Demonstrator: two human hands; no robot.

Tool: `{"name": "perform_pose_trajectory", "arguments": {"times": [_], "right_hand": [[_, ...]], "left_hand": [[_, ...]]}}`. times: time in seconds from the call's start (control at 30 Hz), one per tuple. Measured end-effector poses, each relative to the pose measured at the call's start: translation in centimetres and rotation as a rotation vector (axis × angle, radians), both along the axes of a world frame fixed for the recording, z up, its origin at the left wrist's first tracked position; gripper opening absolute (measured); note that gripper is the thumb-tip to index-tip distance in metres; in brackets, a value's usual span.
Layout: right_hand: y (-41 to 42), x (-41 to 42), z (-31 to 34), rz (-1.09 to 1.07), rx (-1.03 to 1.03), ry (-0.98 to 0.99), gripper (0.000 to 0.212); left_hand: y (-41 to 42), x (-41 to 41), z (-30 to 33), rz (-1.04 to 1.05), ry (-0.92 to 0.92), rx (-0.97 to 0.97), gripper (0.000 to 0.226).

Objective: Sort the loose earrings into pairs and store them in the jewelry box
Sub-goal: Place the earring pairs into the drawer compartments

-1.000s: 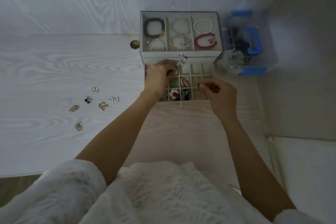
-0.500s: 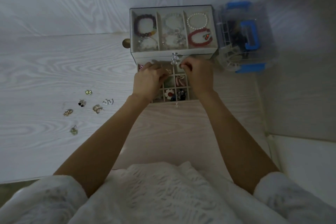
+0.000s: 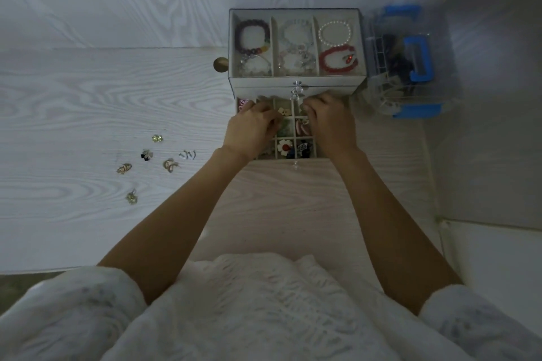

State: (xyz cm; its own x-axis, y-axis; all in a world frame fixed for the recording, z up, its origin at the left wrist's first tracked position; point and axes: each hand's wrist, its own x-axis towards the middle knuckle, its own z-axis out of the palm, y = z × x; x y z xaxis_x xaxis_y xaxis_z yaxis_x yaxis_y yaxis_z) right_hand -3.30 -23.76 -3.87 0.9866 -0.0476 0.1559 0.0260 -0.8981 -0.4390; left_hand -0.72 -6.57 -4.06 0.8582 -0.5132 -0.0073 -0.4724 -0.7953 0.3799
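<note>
Seemingly both curled, left hand (image 3: 252, 128), right hand (image 3: 331, 123), over drawer (image 3: 305, 138), contents hidden

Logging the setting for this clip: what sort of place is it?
Probably a home bedroom or dressing corner. A glass-topped jewelry box of bracelets stands against the wall on a pale wood-grain tabletop, loose earrings lie scattered, and a clear storage bin with blue handle stands beside it.

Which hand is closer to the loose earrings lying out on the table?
The left hand. It is over the drawer's left side, nearest the loose earrings; the right hand is over the drawer's right side, farther away.
</note>
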Motion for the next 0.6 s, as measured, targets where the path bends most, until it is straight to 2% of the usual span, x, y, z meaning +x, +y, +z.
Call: {"name": "perform_pose_trajectory", "arguments": {"times": [0.1,0.2,0.3,0.43,0.6], "right_hand": [[1.0,-2.0,1.2,0.021,-0.035,-0.048,0.02],[3.5,-4.4,2.7,0.086,0.038,-0.022,0.021],[7.3,-6.0,2.9,0.203,0.048,0.008,0.022],[12.6,-6.4,1.6,0.385,0.037,0.123,0.019],[17.6,-3.6,-0.3,0.466,0.052,0.208,0.024]], "left_hand": [[1.4,-1.4,1.3,-0.071,0.031,-0.062,0.031],[4.2,-3.9,2.4,-0.052,-0.072,-0.248,0.025],[7.6,-6.2,2.2,0.027,-0.115,-0.335,0.023],[12.7,-9.5,0.7,0.328,-0.117,-0.322,0.021],[17.6,-11.3,-1.5,0.731,0.085,-0.233,0.029]]}}
